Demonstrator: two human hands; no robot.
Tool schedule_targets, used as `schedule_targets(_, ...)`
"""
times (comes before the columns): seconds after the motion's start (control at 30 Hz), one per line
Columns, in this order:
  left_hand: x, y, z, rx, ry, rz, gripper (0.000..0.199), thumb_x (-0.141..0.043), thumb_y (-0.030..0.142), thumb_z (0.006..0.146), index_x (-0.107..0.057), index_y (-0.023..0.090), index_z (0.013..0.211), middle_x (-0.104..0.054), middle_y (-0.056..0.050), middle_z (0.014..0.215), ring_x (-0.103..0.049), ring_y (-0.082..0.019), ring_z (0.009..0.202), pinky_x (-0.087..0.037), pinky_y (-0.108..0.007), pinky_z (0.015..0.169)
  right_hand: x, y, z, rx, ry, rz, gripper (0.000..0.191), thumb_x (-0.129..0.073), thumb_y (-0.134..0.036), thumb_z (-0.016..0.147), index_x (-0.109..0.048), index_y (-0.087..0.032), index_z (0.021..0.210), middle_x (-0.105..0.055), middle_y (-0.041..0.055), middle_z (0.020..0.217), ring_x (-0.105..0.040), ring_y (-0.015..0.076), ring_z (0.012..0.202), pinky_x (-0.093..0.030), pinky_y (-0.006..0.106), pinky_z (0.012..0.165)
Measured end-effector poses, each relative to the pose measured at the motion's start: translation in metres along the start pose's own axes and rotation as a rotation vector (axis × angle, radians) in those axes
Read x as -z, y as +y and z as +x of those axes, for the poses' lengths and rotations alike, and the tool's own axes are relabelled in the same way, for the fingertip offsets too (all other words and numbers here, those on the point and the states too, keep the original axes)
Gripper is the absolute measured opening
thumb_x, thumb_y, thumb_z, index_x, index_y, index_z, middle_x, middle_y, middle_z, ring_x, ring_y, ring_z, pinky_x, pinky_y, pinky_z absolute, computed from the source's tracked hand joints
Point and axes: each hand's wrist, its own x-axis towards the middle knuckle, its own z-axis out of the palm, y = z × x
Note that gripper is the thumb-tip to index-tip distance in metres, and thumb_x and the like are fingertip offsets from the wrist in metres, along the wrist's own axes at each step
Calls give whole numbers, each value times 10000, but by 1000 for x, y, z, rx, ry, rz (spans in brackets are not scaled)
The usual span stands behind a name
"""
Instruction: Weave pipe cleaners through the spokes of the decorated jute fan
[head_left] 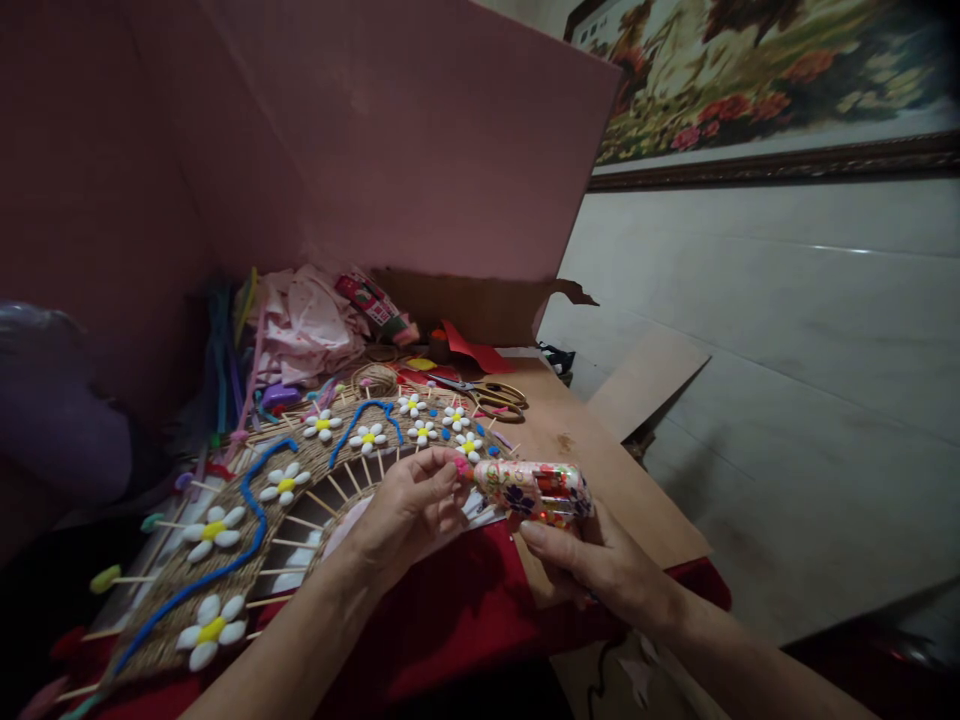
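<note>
My right hand is closed around a glue gun with a floral-patterned body, its nozzle aimed left. At the nozzle, the fingertips of my left hand pinch a small pink piece, too small to name surely. Both hands are above the near edge of the table. Beside and beneath my left hand spreads a curved twine-wrapped panel with thin sticks along it. White flowers with yellow centres and a blue fuzzy strip decorate the panel.
Gold-handled scissors lie behind the panel, close to a twine ball and red paper. Crumpled pink cloth sits at the back left. Brown board covers the right side, near a tiled wall.
</note>
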Motion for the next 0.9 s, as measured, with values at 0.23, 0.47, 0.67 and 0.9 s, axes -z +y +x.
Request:
schedule_targets(0.23, -2, 1, 1, -7, 29, 16, 121, -677, 174, 758, -588, 113, 814, -523, -4, 670, -453, -43, 532, -339, -133, 441, 1, -2, 2, 8, 18, 62, 357, -547, -494, 819, -469, -163, 712, -392, -84, 450, -324, 30, 340, -238, 161, 335)
schedule_targets(0.47, -2, 1, 0, -3, 27, 30, 117, -672, 173, 761, -587, 113, 816, -528, -12, 698, -456, -49, 546, -328, -139, 436, 0, -7, 2, -15, 42, 63, 384, -531, -505, 820, -447, -169, 653, -405, -72, 427, -338, 37, 345, -249, 169, 341)
schedule_targets(0.67, -5, 3, -1, 2, 39, 20, 161, -713, 179, 719, -588, 115, 798, -521, -5, 669, -435, -45, 522, -320, -140, 426, 0, -3, 2, 14, 32, 88, 329, -547, -482, 823, -479, -164, 771, -395, -88, 462, -326, 30, 342, -253, 157, 333)
schedule_targets(0.9, -2, 2, -1, 3, 26, 23, 153, -706, 193, 732, -602, 118, 815, -539, -12, 695, -461, -45, 547, -341, -136, 453, -1, -5, 1, 27, 32, 85, 331, -548, -484, 823, -475, -162, 824, -387, -93, 468, -320, 26, 346, -256, 150, 331)
